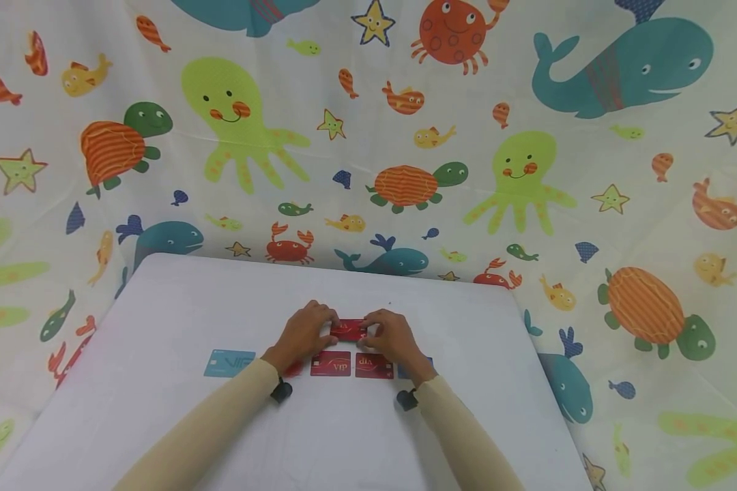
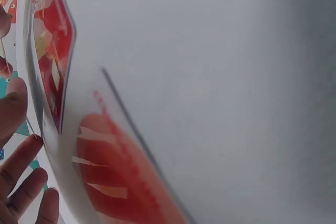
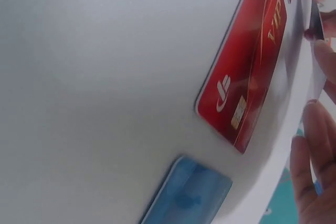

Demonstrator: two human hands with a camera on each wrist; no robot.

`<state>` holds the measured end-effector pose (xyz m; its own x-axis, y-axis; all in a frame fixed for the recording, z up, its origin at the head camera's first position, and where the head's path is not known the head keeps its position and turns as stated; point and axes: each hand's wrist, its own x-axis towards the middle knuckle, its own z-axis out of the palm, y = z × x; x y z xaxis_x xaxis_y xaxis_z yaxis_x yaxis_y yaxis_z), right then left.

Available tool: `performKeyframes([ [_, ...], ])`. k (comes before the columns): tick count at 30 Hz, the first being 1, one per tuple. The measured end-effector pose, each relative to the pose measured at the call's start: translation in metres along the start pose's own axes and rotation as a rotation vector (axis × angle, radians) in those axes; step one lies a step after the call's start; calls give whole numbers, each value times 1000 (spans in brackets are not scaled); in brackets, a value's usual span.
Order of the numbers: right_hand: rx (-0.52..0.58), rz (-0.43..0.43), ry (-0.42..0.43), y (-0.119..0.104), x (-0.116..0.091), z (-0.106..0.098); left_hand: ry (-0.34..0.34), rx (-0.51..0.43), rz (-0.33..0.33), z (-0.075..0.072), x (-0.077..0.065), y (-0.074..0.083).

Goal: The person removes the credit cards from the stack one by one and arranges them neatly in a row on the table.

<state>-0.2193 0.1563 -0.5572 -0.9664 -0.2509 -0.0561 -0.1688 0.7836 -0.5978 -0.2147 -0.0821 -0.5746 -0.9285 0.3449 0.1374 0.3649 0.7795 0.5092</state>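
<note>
A red card (image 1: 349, 330) is pinched at its left end by the thumb and fingers of my left hand (image 1: 306, 332). My right hand (image 1: 394, 335) pinches its right end. In the right wrist view the held card (image 3: 316, 22) shows as a thin dark edge between the fingers. Just nearer to me lies a row of cards: a red card (image 1: 330, 363) and a red VIP card (image 1: 374, 365) in the middle, a paler red card (image 2: 121, 171) mostly hidden under my left wrist, and a blue card (image 3: 189, 192) partly covered by my right wrist.
At the left end of the row lies a light blue VIP card (image 1: 224, 363). The cards are on a white table (image 1: 467, 423). Behind it hangs a white curtain (image 1: 319, 164) printed with sea animals, meeting the table's far edge.
</note>
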Motion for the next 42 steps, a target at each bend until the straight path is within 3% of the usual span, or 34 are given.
performKeyframes([
  [9,30,-2,-7,9,-3,-4,3,13,-9,3,-2,4],
  [25,15,-89,33,16,-16,-18,75,63,89,4,-1,16],
  [42,48,-89,55,21,-28,-26,92,101,143,1,-2,29],
])
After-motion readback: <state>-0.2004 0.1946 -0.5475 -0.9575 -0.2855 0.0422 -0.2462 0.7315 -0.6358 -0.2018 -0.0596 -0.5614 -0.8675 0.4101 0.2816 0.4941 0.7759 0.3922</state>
